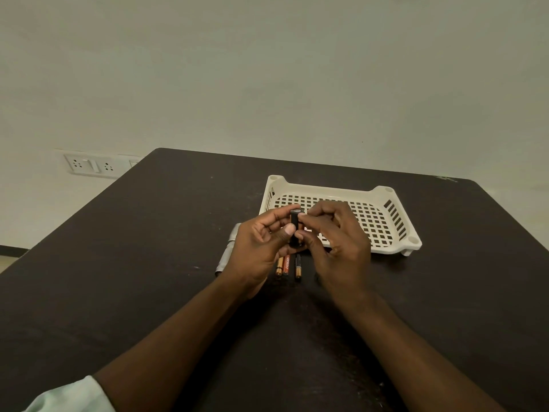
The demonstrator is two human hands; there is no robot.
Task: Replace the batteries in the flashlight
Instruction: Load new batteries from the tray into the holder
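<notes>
A small black battery holder (294, 226) stands upright between both hands above the table. My left hand (258, 248) grips it from the left with thumb and fingers. My right hand (332, 236) pinches its top and right side, where an orange battery edge shows. Three loose batteries (287, 264) lie side by side on the dark table under the hands. The silver flashlight body (228, 251) lies on the table behind my left hand, partly hidden by it.
A cream perforated plastic tray (383, 215) sits just behind the hands on the dark table (148, 263). A wall socket panel (89, 165) is at the far left beyond the table edge.
</notes>
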